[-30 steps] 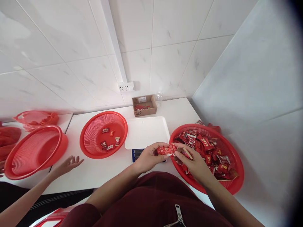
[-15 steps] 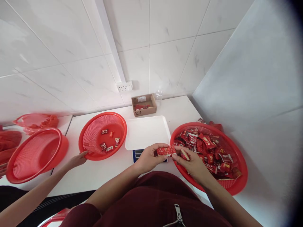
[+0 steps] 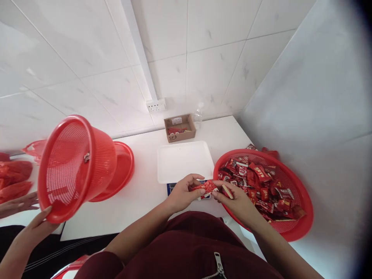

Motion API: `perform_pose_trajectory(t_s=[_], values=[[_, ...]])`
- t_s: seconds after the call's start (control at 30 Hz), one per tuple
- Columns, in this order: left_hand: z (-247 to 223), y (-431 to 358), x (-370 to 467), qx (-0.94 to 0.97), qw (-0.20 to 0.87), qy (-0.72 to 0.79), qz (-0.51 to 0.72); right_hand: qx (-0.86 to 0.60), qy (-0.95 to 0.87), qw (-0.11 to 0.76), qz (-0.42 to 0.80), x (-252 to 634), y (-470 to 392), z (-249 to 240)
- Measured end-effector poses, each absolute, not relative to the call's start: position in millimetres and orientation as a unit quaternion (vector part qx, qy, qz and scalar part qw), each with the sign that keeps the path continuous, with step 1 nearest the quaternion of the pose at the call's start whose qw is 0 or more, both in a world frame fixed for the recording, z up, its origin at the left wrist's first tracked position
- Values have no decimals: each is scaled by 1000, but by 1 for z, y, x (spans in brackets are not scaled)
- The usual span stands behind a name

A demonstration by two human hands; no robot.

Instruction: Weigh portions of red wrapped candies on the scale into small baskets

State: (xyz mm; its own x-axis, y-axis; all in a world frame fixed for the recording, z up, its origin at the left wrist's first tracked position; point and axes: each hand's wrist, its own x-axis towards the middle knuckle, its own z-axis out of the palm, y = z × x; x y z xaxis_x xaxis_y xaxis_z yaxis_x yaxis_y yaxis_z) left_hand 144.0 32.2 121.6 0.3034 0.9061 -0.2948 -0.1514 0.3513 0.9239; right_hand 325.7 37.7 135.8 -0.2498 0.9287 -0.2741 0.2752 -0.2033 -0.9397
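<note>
My left hand (image 3: 183, 194) is closed on a small red packet (image 3: 208, 187) with a pale swirl pattern, held above the near edge of a scale. The thumb and fingers of my right hand (image 3: 240, 203) pinch the other end of this packet. Tucked in my right hand is a second red piece with a cream edge (image 3: 227, 192); its kind I cannot make out. Close to my right forearm stands a red plastic basket (image 3: 308, 207) heaped with red-wrapped snacks (image 3: 258, 186). Behind my hands lies the scale's white tray (image 3: 184, 161).
At left, a co-worker's hand (image 3: 39, 228) grips a tilted red basket (image 3: 101, 159); the other hand (image 3: 20, 205) is beside it. Another red basket (image 3: 126, 166) stands behind. Near the wall are a cardboard box (image 3: 181, 136) and a clear bottle (image 3: 198, 116). Red bags (image 3: 14, 174) lie far left.
The co-worker has lifted and tipped a red basket at left, and a second hand has come into view. The patterned packet between my hands has turned and looks more bent.
</note>
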Motion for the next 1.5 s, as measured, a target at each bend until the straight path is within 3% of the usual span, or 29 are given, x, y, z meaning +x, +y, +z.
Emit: perform_pose_trajectory(t_s=[0.13, 0.33, 0.57, 0.87, 1.3, 1.5], values=[[130, 32, 141, 419, 697, 454, 365, -537, -572, 319, 532, 326, 41, 142], [148, 31, 143, 308, 794, 405, 332, -474, -618, 404, 479, 331, 44, 145], [159, 33, 148, 309, 745, 417, 418, -546, -573, 383, 476, 330, 46, 152], [158, 32, 146, 336, 709, 453, 423, -539, -584, 297, 530, 327, 47, 144], [150, 30, 148, 338, 724, 421, 430, -547, -581, 302, 521, 325, 48, 142], [169, 32, 140, 359, 692, 421, 464, -562, -605, 382, 414, 352, 29, 192]])
